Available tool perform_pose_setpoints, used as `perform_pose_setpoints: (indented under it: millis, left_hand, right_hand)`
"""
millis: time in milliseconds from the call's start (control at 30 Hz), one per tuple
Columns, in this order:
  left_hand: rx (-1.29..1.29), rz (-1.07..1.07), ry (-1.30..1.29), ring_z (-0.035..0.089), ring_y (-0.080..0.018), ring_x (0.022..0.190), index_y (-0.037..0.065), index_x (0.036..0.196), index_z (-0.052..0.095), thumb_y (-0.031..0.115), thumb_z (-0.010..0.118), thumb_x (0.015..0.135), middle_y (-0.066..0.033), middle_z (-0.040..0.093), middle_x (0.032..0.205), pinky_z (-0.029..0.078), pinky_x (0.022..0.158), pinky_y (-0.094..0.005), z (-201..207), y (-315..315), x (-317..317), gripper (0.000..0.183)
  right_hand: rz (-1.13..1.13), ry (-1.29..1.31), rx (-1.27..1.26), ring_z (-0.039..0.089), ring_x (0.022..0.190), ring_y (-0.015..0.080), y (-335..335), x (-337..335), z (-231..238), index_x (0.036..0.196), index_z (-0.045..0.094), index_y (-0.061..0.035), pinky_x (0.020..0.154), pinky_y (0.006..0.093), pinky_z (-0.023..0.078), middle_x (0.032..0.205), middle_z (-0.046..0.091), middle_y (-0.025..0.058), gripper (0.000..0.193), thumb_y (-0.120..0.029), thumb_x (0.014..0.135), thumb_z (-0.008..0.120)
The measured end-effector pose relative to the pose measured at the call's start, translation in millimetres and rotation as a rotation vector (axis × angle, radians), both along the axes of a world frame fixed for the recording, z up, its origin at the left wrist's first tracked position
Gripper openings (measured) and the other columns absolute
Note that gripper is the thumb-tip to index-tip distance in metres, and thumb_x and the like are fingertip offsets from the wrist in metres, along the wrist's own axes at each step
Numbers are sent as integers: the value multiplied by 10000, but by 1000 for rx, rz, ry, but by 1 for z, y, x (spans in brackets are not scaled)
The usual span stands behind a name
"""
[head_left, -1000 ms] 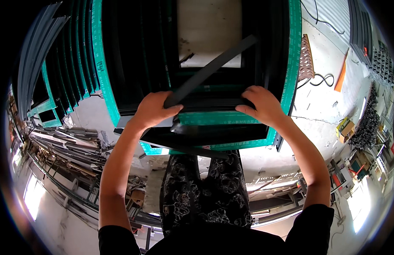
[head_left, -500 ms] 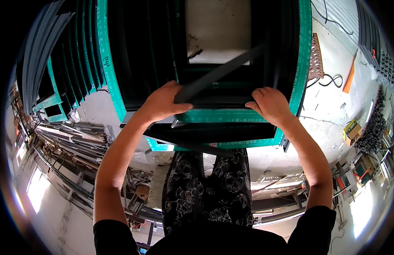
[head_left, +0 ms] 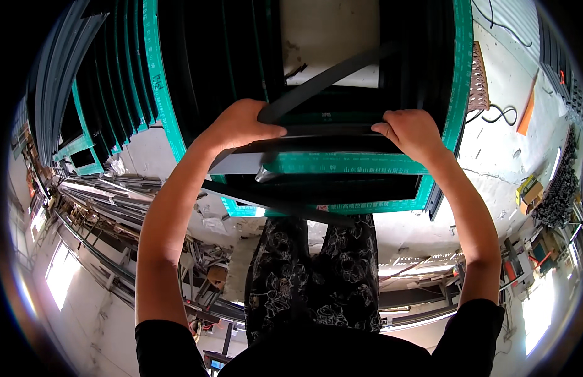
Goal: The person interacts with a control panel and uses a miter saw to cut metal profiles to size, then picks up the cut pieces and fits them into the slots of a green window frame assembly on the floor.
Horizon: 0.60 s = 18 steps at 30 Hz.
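My left hand (head_left: 238, 124) is closed around a long dark flexible strip (head_left: 329, 78), its thumb pointing right. From that hand the strip rises in a diagonal toward the upper right. A dark straight length (head_left: 332, 131) spans between both hands. My right hand (head_left: 414, 134) is closed at its right end, thumb and fingers pinching it. Just below my hands runs a crossbar (head_left: 348, 164) with green printed film, part of a large black frame (head_left: 167, 119) edged in the same film. Another dark strip (head_left: 272, 204) curves below the crossbar. What lies under my curled fingers is hidden.
Several black frames with green edges (head_left: 125, 81) lean at the left, beside dark grey profiles (head_left: 62, 81). Long metal lengths (head_left: 109, 200) lie piled at the lower left. At the right are a small box (head_left: 527, 193), a stack of dark profiles (head_left: 558, 182) and a black cable (head_left: 499, 115).
Both hands have moved up and away from me, off the green-filmed crossbar. The dark length between them now sits farther from that bar, and more of the bar's grey left part shows.
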State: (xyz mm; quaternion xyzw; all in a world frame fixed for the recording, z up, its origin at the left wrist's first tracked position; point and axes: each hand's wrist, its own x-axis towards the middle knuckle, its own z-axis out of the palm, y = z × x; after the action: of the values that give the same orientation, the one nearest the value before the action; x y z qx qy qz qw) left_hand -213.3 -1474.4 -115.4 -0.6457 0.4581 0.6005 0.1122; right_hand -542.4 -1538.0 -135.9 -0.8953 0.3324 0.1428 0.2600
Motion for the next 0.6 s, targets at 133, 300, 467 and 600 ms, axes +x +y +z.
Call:
perform_pose_setpoints:
  millis: [133,300,467,600]
  left_hand:
    - [14,-58,-2,581,-195,646,32,830,663,365,788,758,-78,611,673,449,641,-324,6,-8,-2,363]
    - [-128,-24,88,607,-244,717,18,991,651,349,803,726,-100,644,773,466,697,-338,6,11,-1,451]
    - [-125,-133,-37,633,-296,760,14,1076,624,232,738,725,-163,656,825,480,728,-367,14,9,-11,429]
    - [-198,-222,-56,633,-305,757,9,1051,621,182,705,701,-180,647,817,483,727,-372,13,10,-10,400]
  right_hand:
    - [18,-72,-112,613,562,251,2,-3,-5,638,576,-89,526,361,490,558,582,75,490,-481,924,511]
    - [33,-23,-68,593,547,257,-5,-1,-11,638,563,-88,539,361,478,555,564,69,476,-468,922,523]
    - [51,6,-39,601,568,277,-7,0,-6,678,568,-80,564,384,485,558,569,71,457,-468,917,527]
    - [24,-142,-14,613,607,303,1,-9,-2,786,569,-76,593,398,495,628,598,94,435,-504,861,586]
